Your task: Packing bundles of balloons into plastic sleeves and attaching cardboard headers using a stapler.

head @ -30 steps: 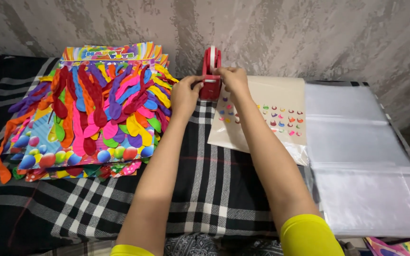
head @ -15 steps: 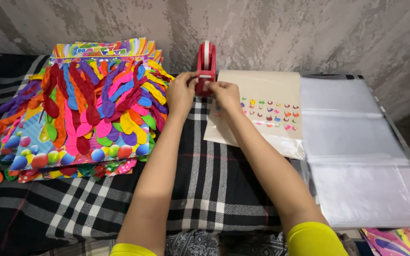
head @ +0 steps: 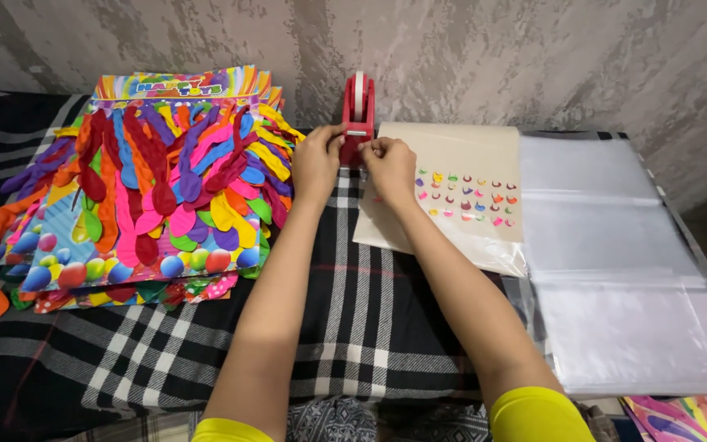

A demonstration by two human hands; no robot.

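Observation:
A red tape dispenser (head: 358, 110) with a roll of clear tape stands upright at the far middle of the plaid cloth. My left hand (head: 316, 161) rests against its left side and steadies it. My right hand (head: 389, 164) is at the dispenser's front, fingers pinched close to the cutter; whether a strip of tape is between them is too small to tell. A beige sheet (head: 460, 192) dotted with small coloured stickers lies just right of my right hand.
A stack of cards (head: 153, 192) covered with colourful uninflated balloons lies at the left. A pile of clear plastic sleeves (head: 615, 262) lies at the right. A black and white plaid cloth (head: 370, 327) covers the surface, and a grey wall rises behind.
Both hands have stayed at the dispenser; the left hand has settled against its side and the right fingers have drawn in at the cutter. The camera view has shifted slightly.

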